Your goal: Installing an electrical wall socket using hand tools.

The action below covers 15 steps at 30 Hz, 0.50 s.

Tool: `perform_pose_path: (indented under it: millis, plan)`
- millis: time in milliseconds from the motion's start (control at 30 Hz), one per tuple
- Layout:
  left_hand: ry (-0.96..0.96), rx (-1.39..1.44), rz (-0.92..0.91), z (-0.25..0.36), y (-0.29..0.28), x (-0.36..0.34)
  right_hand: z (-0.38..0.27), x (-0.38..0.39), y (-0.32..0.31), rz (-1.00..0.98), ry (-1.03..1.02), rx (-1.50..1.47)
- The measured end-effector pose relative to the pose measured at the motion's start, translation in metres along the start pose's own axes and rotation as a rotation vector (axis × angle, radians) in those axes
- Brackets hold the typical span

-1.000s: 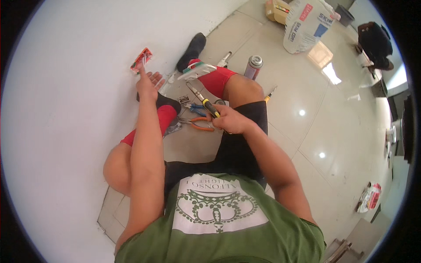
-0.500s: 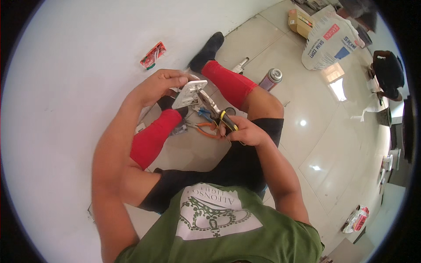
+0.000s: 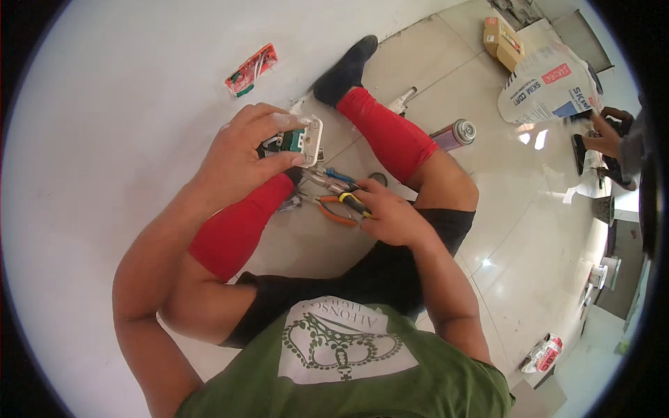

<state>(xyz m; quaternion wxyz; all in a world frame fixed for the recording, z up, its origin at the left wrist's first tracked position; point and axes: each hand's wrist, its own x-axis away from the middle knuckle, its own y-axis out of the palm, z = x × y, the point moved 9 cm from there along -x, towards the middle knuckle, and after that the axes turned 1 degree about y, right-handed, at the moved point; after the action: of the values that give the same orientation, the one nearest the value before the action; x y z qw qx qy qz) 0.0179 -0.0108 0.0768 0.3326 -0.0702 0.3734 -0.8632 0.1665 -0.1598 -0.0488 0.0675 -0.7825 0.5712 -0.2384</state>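
Observation:
My left hand (image 3: pixel 247 143) is closed around an electrical switch or socket plate (image 3: pixel 315 143), white-framed, with green and black parts at its back. It holds the plate on edge, thumb below and fingers above. Closed on the black-and-yellow handles of a pair of pliers (image 3: pixel 357 204) is my right hand (image 3: pixel 394 214). The pliers' metal jaws point toward the plate, just below it and apart from it. On the floor beneath lie orange-handled pliers (image 3: pixel 337 214) and a blue-handled tool (image 3: pixel 339 175), partly hidden by the held pliers.
A red wall box (image 3: pixel 252 71) with wires sits in the white wall. By my right leg are a spray can (image 3: pixel 456 133) and a metallic tool (image 3: pixel 401 102). Farther right stand a cardboard box (image 3: pixel 503 43), a white sack (image 3: pixel 547 87) and a bucket (image 3: pixel 604 207); another person (image 3: pixel 610 143) is there.
My left hand has turned the plate, so its green and black back parts now show. The pliers' jaws, formerly at the plate, have dropped below it. The other person has moved nearer the sack.

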Motion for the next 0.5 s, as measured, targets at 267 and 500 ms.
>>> perform_pose_path:
  millis: [267,500]
  plan:
    - [-0.255,0.525,-0.09,-0.053,0.041,0.017,0.059,-0.019,0.032,-0.005,0.149,0.585]
    - [-0.253,0.732,-0.08,-0.066,0.063,0.02,-0.018,-0.046,-0.029,0.331,-0.07,-0.34]
